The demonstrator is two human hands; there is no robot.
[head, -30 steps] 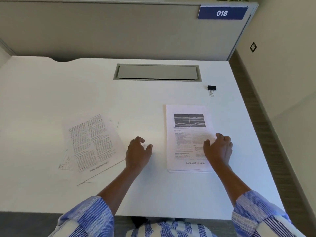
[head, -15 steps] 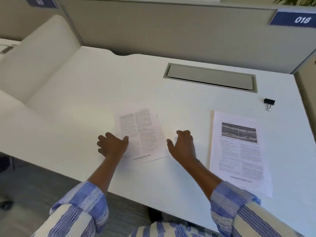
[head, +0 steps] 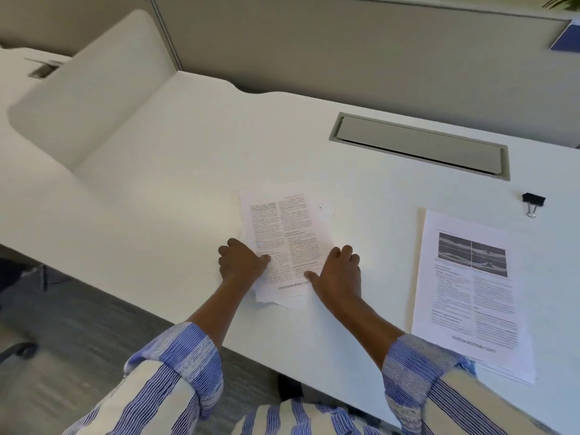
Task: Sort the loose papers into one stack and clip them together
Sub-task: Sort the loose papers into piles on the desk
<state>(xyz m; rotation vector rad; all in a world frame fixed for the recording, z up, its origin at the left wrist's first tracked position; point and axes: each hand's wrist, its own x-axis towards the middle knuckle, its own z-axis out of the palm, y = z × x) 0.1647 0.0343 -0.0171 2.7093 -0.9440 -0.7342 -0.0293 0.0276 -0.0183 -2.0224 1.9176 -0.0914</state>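
Observation:
A small pile of printed papers (head: 285, 233) lies skewed on the white desk (head: 175, 189), its sheets fanned at the near edge. My left hand (head: 241, 262) presses on the pile's left side with fingers curled on the paper. My right hand (head: 339, 277) rests flat on the pile's right side, thumb on the top sheet. A neater stack of papers (head: 470, 296) with a picture on top lies to the right. Beyond that stack sits a black binder clip (head: 533, 202), untouched.
A grey cable hatch (head: 420, 146) is set into the desk behind the papers. A grey partition wall (head: 345, 45) closes the back. A white rounded divider (head: 88, 89) stands at the left. The desk's front edge runs diagonally just below my wrists.
Both hands have moved from the right stack to the left pile and closed in on its sides. The pile's sheets are squeezed closer together. My view has swung left.

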